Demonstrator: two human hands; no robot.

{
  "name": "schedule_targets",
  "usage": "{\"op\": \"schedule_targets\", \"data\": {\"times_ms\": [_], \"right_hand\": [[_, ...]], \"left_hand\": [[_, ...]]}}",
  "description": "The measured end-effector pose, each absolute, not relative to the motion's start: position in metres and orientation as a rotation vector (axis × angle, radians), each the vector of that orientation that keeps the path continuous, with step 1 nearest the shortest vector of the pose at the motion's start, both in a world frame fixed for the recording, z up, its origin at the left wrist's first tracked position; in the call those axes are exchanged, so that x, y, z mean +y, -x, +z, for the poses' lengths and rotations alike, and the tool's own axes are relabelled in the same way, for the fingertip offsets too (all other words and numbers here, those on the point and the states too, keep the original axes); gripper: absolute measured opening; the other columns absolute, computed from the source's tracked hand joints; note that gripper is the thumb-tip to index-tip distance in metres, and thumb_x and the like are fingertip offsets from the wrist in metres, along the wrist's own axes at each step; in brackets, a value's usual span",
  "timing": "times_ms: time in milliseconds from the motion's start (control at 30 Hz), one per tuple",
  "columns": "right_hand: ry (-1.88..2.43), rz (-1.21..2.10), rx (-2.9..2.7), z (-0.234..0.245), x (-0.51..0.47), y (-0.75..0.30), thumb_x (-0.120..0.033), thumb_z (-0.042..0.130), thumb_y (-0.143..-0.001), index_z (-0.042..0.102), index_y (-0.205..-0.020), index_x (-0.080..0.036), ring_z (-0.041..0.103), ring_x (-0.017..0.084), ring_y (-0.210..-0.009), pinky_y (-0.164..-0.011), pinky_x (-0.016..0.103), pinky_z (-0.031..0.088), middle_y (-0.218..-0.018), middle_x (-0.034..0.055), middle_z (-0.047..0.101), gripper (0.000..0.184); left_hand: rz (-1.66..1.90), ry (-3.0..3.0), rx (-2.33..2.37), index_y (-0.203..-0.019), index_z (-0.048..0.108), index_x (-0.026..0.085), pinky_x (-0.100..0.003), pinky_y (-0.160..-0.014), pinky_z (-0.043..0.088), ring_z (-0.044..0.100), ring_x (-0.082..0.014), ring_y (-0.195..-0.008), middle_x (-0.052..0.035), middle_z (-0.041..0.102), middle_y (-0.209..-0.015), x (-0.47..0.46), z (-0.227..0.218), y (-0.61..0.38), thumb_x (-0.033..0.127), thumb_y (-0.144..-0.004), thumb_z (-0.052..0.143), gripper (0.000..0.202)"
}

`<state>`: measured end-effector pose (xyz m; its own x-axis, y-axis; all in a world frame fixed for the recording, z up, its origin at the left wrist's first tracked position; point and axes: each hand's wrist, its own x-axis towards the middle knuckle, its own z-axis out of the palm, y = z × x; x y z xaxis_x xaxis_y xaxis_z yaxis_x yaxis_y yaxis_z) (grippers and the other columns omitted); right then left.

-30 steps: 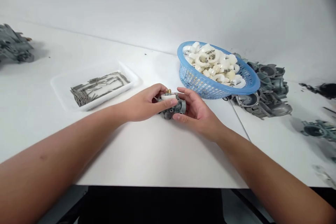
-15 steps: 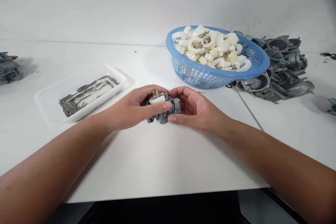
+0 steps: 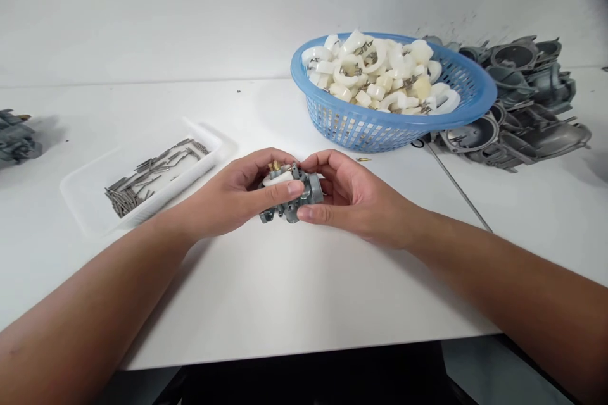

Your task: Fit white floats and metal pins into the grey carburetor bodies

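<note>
Between my two hands, just above the white table, is a grey metal carburetor (image 3: 312,189) with brass jets and a white plastic float on its upper side. My left hand (image 3: 247,188) is closed around its left part, the thumb lying across the float side. My right hand (image 3: 354,199) grips the right end, thumb at the front and fingers curled behind. Some of the fingertips are hidden behind the metal body. A small brass needle-like piece (image 3: 363,159) lies on the table beyond my right hand.
A white tray (image 3: 88,218) of thin metal pins sits to the left. Behind my right hand stands a blue basket (image 3: 342,130) heaped with white plastic floats. Grey metal castings (image 3: 517,101) are piled at the right; another carburetor (image 3: 18,136) is at the far left.
The camera view has shifted slightly. Both hands keep nearly the same grip on the carburetor, with little visible movement.
</note>
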<state>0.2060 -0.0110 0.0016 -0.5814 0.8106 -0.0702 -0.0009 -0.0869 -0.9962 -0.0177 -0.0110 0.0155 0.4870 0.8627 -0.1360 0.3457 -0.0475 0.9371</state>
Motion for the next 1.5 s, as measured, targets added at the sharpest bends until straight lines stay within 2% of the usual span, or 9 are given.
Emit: {"op": "schedule_targets", "data": {"times_ms": [367,533,667,800,967,1067,1200,1367,1500], "right_hand": [[0.939,1.667,-1.780,0.003,-0.008,-0.214,-0.042,0.085,-0.082,0.050,-0.123,-0.024,0.056,0.012,-0.087,-0.074,0.029,0.053,-0.106,0.0009,0.057,0.057],[0.847,1.695,-1.739,0.001,-0.008,-0.211,-0.035,0.084,-0.084,0.049,-0.123,-0.023,0.060,0.012,-0.095,-0.083,0.031,0.057,-0.122,0.0038,0.056,0.054],[0.803,1.646,-1.754,0.003,-0.009,-0.211,-0.026,0.085,-0.080,0.049,-0.119,-0.023,0.060,0.013,-0.100,-0.086,0.031,0.056,-0.126,0.0047,0.054,0.053],[0.831,1.605,-1.816,0.004,-0.008,-0.212,-0.032,0.081,-0.085,0.048,-0.119,-0.022,0.059,0.013,-0.095,-0.080,0.030,0.055,-0.125,0.0054,0.054,0.048],[0.843,1.595,-1.850,0.001,-0.008,-0.213,-0.039,0.078,-0.088,0.045,-0.120,-0.023,0.058,0.014,-0.096,-0.078,0.032,0.054,-0.122,0.0059,0.054,0.048],[0.857,1.646,-1.841,0.001,-0.009,-0.213,-0.041,0.073,-0.093,0.042,-0.125,-0.024,0.061,0.017,-0.100,-0.083,0.036,0.054,-0.115,0.0052,0.059,0.048],[0.870,1.681,-1.855,0.005,-0.013,-0.213,-0.044,0.070,-0.095,0.038,-0.130,-0.026,0.064,0.022,-0.112,-0.092,0.042,0.054,-0.123,0.0077,0.064,0.051],[1.079,1.411,-1.951,0.011,-0.019,-0.210,-0.052,0.074,-0.089,0.040,-0.134,-0.028,0.065,0.024,-0.111,-0.088,0.040,0.054,-0.128,0.0092,0.063,0.061],[1.257,1.274,-1.910,0.014,-0.026,-0.204,-0.059,0.083,-0.076,0.043,-0.129,-0.029,0.068,0.022,-0.088,-0.070,0.032,0.051,-0.106,0.0042,0.068,0.073]], "left_hand": [[0.573,-1.611,1.012,-0.120,0.063,0.027,-0.026,-0.065,0.045,0.053,-0.0129,-0.075,-0.0004,0.064,-0.091,-0.011,0.016,0.018,0.060,-0.094,0.066,0.042],[0.585,-1.531,1.001,-0.119,0.062,0.029,-0.027,-0.070,0.047,0.056,-0.0143,-0.084,-0.0006,0.065,-0.099,-0.013,0.016,0.019,0.058,-0.094,0.067,0.038],[0.589,-1.489,0.987,-0.116,0.063,0.030,-0.028,-0.071,0.047,0.058,-0.0157,-0.089,-0.0004,0.065,-0.101,-0.013,0.017,0.019,0.057,-0.093,0.070,0.036],[0.608,-1.545,1.018,-0.112,0.065,0.030,-0.026,-0.067,0.047,0.055,-0.0131,-0.081,0.0016,0.062,-0.092,-0.015,0.019,0.019,0.055,-0.091,0.073,0.034],[0.608,-1.647,1.100,-0.111,0.068,0.030,-0.028,-0.064,0.047,0.056,-0.0133,-0.076,0.0005,0.066,-0.094,-0.015,0.018,0.021,0.056,-0.092,0.071,0.032],[0.610,-1.683,1.114,-0.116,0.069,0.031,-0.030,-0.069,0.049,0.060,-0.0159,-0.084,-0.0004,0.069,-0.099,-0.015,0.017,0.021,0.055,-0.095,0.068,0.032],[0.595,-1.700,1.081,-0.125,0.068,0.033,-0.033,-0.079,0.051,0.063,-0.0204,-0.098,-0.0018,0.071,-0.112,-0.016,0.018,0.020,0.057,-0.097,0.063,0.036],[0.587,-1.703,1.051,-0.130,0.065,0.033,-0.035,-0.088,0.052,0.063,-0.0229,-0.110,-0.0025,0.070,-0.124,-0.015,0.019,0.019,0.053,-0.098,0.064,0.038],[0.552,-1.661,1.024,-0.133,0.061,0.032,-0.031,-0.083,0.055,0.064,-0.0235,-0.110,-0.0040,0.068,-0.127,-0.015,0.019,0.020,0.049,-0.091,0.075,0.047]]}}
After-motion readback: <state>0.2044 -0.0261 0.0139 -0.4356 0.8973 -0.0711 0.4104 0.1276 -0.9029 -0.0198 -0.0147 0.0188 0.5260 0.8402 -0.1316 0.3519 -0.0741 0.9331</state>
